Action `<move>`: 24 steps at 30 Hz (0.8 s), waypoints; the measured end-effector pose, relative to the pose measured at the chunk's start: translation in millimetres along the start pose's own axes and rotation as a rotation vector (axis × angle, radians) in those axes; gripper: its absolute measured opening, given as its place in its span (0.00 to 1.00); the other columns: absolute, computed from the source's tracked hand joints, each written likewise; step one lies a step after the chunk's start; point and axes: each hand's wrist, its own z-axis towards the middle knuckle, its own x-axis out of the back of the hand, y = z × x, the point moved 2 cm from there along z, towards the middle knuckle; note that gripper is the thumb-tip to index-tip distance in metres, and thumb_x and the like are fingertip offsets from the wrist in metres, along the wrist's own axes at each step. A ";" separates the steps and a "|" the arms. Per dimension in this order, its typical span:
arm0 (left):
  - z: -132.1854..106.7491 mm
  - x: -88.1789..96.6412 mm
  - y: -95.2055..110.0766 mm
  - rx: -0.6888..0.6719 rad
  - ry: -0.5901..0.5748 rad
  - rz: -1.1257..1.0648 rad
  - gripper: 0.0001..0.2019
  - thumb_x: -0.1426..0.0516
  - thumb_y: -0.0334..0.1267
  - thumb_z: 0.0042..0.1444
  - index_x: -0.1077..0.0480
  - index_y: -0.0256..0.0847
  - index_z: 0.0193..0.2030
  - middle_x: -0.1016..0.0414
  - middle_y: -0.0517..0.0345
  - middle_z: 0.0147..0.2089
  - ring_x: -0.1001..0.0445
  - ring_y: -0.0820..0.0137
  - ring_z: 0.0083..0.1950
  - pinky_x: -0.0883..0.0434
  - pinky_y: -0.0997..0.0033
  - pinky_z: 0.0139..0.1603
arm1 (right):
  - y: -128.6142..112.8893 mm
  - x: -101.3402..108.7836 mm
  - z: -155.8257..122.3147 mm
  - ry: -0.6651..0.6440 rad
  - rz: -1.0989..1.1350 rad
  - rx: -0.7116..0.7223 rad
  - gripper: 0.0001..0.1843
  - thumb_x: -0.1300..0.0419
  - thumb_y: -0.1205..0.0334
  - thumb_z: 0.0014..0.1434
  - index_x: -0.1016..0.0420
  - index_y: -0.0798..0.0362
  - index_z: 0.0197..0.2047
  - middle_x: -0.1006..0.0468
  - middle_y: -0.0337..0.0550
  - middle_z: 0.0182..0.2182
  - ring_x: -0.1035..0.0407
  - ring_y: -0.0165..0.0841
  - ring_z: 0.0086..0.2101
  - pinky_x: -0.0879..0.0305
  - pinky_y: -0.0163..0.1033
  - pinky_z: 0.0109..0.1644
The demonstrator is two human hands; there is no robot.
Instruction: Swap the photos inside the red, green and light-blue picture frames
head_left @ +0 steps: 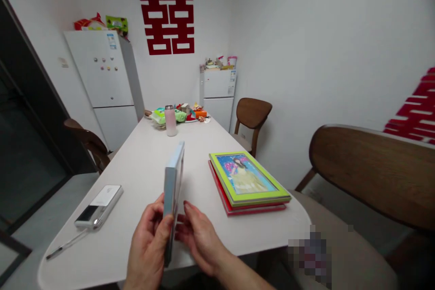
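I hold a light blue picture frame (173,181) edge-on above the near end of the white table (142,167). My left hand (148,247) grips its near left side, thumb on the front face. On the frame's right side, my right hand (200,240) has its fingers curled against the back. A stack of picture frames lies flat to the right: a lime-green one with a picture of a figure in a dress (248,179) on top, a red one (253,209) beneath.
A white power bank (99,206) and a pen (64,245) lie at the table's left. A pink bottle (170,121) and snacks (183,114) stand at the far end. Wooden chairs (370,172) surround the table; two white fridges (103,81) stand behind.
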 end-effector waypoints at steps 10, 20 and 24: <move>31.3 -58.1 12.0 0.049 -0.072 -0.310 0.23 0.43 0.41 0.47 0.42 0.37 0.50 0.31 0.51 0.46 0.34 0.62 0.49 0.40 0.60 0.52 | -140.8 72.6 10.6 0.300 -0.532 0.298 0.32 0.48 0.65 0.47 0.49 0.55 0.57 0.25 0.41 0.33 0.32 0.29 0.24 0.36 0.33 0.25; 54.9 -123.2 -53.8 0.103 -0.244 -0.058 0.22 0.45 0.39 0.48 0.42 0.34 0.49 0.29 0.48 0.46 0.33 0.64 0.49 0.38 0.63 0.50 | -202.3 174.0 38.9 0.440 -0.936 0.246 0.25 0.45 0.72 0.42 0.33 0.58 0.47 0.24 0.37 0.25 0.36 0.25 0.20 0.41 0.28 0.23; 55.9 -129.7 -65.3 0.074 -0.247 0.054 0.20 0.44 0.38 0.47 0.39 0.35 0.48 0.32 0.49 0.49 0.34 0.63 0.50 0.40 0.62 0.52 | -201.3 193.4 48.9 0.432 -0.996 0.233 0.22 0.45 0.71 0.41 0.29 0.57 0.43 0.24 0.35 0.27 0.35 0.26 0.23 0.41 0.28 0.26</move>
